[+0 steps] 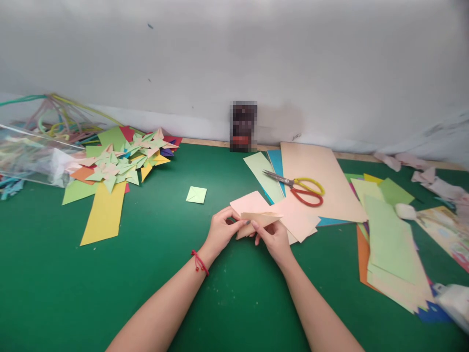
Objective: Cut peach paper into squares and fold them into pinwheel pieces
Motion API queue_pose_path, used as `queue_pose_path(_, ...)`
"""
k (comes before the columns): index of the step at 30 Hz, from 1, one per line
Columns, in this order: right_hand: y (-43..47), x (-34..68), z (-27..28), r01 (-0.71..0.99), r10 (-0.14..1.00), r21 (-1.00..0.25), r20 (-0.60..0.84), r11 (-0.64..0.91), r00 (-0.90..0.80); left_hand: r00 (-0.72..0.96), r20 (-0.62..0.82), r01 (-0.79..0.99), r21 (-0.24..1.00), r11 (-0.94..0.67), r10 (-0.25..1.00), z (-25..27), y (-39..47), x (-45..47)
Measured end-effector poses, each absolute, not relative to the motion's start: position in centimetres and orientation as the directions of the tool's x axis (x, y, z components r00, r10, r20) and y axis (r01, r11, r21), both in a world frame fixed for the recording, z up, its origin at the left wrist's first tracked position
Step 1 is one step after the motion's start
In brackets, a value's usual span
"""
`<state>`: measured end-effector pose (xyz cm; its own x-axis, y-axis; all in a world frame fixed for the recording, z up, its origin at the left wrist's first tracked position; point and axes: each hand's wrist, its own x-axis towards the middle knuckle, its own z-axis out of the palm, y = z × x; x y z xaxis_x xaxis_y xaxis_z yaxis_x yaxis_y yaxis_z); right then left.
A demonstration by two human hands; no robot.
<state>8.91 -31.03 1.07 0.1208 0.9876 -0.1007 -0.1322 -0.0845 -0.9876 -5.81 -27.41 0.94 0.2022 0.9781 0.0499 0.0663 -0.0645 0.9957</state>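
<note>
Head view: our left fingers (237,226) and right fingers (263,231) are gripping one folded peach paper (264,219); left of it, one green square (197,195), one clear bag (60,166) holding colourful strands (20,152)!

No readable text, labels, numbers, signs

A green tabletop (146,293) meets a pale wall (183,63), where a dark, pixelated object (243,126) stands. At left, thin coloured strips (62,117) lie bunched by a clear plastic bag (36,173), beside folded paper stars (112,165). Right of centre, scissors (290,182) rest their yellow and red handles on a large beige sheet (315,161). Farther right are a small white block (405,211), crumpled pinkish scraps (445,188) and a printed sheet (445,234).
</note>
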Motion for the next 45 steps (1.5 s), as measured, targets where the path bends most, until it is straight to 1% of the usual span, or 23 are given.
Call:
queue_pose_path(5, -31.05, 8.93, 1.37, -0.136, 0.987, -0.986, -0.111, -0.095, 0.116, 0.208, 0.05, 0.039, 0.998, -0.059, 0.977, 0.91, -27.36, -5.82)
queue_pose_path(10, -31.09, 9.15, 1.42, -0.102, 0.987, -0.988, -0.127, -0.117, 0.096, 0.223, 0.08, 0.001, 0.997, -0.082, 0.972, 1.05, -27.4, -5.88)
queue_pose_path(14, -31.07, 9.17, 1.33, -0.089, 0.988, -0.989, -0.129, -0.122, 0.089, 0.211, 0.049, -0.005, 0.999, -0.049, 0.976, 1.09, -27.48, -5.85)
queue_pose_path(18, -31.05, 9.12, 1.39, -0.14, 0.985, -0.985, -0.12, -0.102, 0.127, 0.212, 0.02, -0.054, 0.999, -0.009, 0.977, 1.33, -27.48, -5.7)
queue_pose_path(23, -31.06, 9.06, 1.71, -0.22, 0.979, -0.973, -0.109, -0.07, 0.172, 0.214, 0.039, 0.008, 0.999, -0.041, 0.976, 1.44, -27.51, -5.74)
queue_pose_path(31, -31.07, 9.26, 1.69, -0.185, 0.989, -0.98, -0.097, -0.075, 0.114, 0.209, 0.026, 0.039, 0.999, -0.035, 0.977, 1.53, -27.49, -5.77)
queue_pose_path(39, -31.08, 9.14, 2.12, -0.145, 0.986, -0.985, -0.109, -0.09, 0.13, 0.198, 0.041, 0.029, 0.998, -0.048, 0.979, 1.72, -27.45, -5.78)
queue_pose_path(45, -31.0, 9.29, 1.68, -0.181, 0.987, -0.979, -0.111, -0.089, 0.112, 0.193, 0.056, 0.03, 0.998, -0.063, 0.98, 1.68, -27.48, -5.76)
